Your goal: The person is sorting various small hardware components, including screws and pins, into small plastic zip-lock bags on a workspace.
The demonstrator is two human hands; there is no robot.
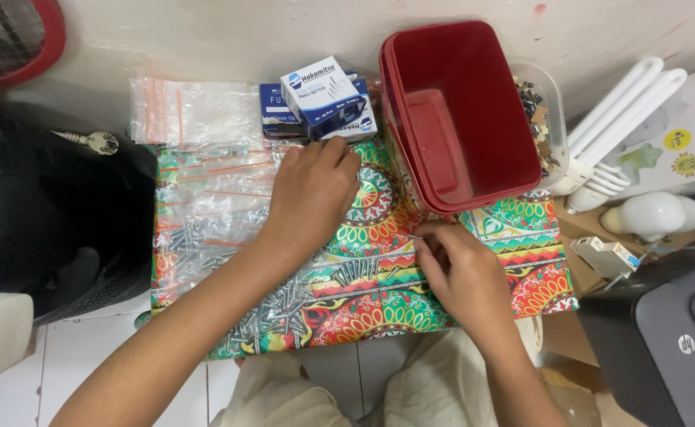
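My left hand (312, 194) rests palm down on a colourful patterned board (513, 229), fingers curled near its far edge, just below small blue and white boxes (323, 99). My right hand (458, 265) pinches a thin metal screw (415, 236) between thumb and fingers near the middle of the board. A loose row of screws (359, 271) lies between my hands, and a larger scatter of screws (272, 312) lies under my left forearm.
Small clear zip bags (205, 182), some holding screws, cover the board's left side. A tilted red plastic container (458, 111) stands at the back right beside a clear tub of small parts (541, 119). Lamp bulbs (640, 213) and a dark printer (672, 340) sit at right.
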